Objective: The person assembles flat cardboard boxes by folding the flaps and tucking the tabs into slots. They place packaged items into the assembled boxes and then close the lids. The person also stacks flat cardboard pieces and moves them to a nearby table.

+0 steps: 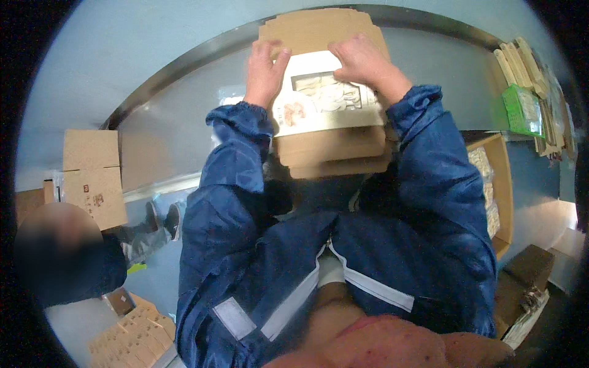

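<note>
A flat brown cardboard box (331, 144) lies in front of me on the metal table, its flaps reaching out beyond a white printed sleeve (286, 124). Through the sleeve's window show pale, off-white pieces (328, 92); their kind is unclear. My left hand (265, 72) is bent round the sleeve's far left corner, thumb on the white panel. On the far right corner, my right hand (363, 62) presses its thumb near the window, with its other fingers curled on the box. Some fingertips are hidden.
At the right stand a green basket (521, 110) and pale stacked strips (520, 64). Below them is an open carton (504, 196) with packed goods. To the left, a person (73, 257) is beside cardboard boxes (92, 178); more folded cartons (132, 337) lie lower left.
</note>
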`<act>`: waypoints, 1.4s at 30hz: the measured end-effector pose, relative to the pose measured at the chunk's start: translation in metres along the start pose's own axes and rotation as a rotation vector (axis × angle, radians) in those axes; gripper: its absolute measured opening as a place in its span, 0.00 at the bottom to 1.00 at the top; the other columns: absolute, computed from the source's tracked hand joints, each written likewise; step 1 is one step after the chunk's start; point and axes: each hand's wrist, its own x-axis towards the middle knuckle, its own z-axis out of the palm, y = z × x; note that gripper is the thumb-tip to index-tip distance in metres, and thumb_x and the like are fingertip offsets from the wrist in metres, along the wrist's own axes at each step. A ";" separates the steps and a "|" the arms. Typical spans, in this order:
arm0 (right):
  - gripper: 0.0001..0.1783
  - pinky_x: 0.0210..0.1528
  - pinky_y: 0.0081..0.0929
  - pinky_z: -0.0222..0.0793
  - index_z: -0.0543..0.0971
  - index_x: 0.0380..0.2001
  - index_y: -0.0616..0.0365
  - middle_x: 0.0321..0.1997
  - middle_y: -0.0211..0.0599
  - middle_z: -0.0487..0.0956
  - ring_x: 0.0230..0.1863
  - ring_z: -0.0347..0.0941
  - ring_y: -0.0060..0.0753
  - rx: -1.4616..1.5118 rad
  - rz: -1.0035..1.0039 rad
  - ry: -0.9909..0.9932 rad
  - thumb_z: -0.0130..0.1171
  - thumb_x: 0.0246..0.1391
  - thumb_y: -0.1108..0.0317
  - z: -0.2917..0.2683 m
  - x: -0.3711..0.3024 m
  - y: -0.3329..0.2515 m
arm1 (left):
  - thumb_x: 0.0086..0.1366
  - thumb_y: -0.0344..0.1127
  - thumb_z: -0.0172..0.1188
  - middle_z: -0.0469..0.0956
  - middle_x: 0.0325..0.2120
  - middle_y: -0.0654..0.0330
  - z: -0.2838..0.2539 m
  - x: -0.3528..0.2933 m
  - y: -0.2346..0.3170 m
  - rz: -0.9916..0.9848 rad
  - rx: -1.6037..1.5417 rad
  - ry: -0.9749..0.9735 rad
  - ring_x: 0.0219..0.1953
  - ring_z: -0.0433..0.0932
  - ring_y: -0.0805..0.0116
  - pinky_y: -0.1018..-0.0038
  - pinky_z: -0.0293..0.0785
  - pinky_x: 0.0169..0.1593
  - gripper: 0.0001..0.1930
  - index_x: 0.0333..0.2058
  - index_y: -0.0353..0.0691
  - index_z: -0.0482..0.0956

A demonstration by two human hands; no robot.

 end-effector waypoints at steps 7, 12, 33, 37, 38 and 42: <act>0.24 0.49 0.33 0.72 0.85 0.45 0.52 0.42 0.36 0.83 0.46 0.78 0.35 0.666 0.023 0.077 0.60 0.60 0.44 0.032 -0.023 0.052 | 0.66 0.42 0.63 0.80 0.35 0.50 0.038 -0.018 -0.054 -0.255 -0.362 -0.192 0.43 0.77 0.58 0.67 0.71 0.49 0.16 0.36 0.30 0.82; 0.16 0.46 0.25 0.72 0.86 0.40 0.54 0.39 0.29 0.84 0.42 0.77 0.24 1.168 0.366 0.115 0.69 0.55 0.55 0.065 -0.036 0.049 | 0.67 0.40 0.64 0.81 0.31 0.60 0.041 -0.017 -0.048 -0.452 -0.628 -0.207 0.38 0.76 0.73 0.75 0.71 0.43 0.14 0.33 0.32 0.83; 0.09 0.41 0.21 0.72 0.85 0.32 0.57 0.33 0.28 0.83 0.36 0.77 0.21 1.308 0.311 0.102 0.66 0.57 0.62 0.079 -0.042 0.064 | 0.62 0.32 0.69 0.77 0.27 0.67 0.054 -0.014 -0.038 -0.421 -0.815 -0.163 0.31 0.74 0.80 0.80 0.71 0.37 0.11 0.41 0.37 0.79; 0.07 0.38 0.20 0.71 0.85 0.31 0.56 0.30 0.23 0.82 0.33 0.75 0.19 1.260 0.420 0.027 0.70 0.53 0.65 0.059 -0.042 0.054 | 0.63 0.32 0.68 0.76 0.27 0.68 0.051 -0.010 -0.037 -0.418 -0.653 -0.255 0.32 0.74 0.79 0.81 0.71 0.38 0.09 0.41 0.38 0.81; 0.08 0.38 0.20 0.71 0.85 0.31 0.56 0.29 0.22 0.82 0.33 0.75 0.19 1.211 0.442 -0.012 0.70 0.53 0.63 0.056 -0.041 0.054 | 0.63 0.32 0.67 0.76 0.27 0.69 0.045 -0.008 -0.032 -0.441 -0.602 -0.327 0.33 0.73 0.79 0.81 0.70 0.39 0.08 0.40 0.38 0.82; 0.13 0.34 0.21 0.70 0.85 0.31 0.55 0.27 0.21 0.81 0.29 0.73 0.18 1.002 0.544 -0.155 0.70 0.54 0.56 0.044 -0.027 0.052 | 0.60 0.39 0.70 0.80 0.33 0.58 0.052 0.000 -0.050 -0.374 -0.380 -0.289 0.37 0.77 0.74 0.77 0.73 0.40 0.13 0.32 0.33 0.85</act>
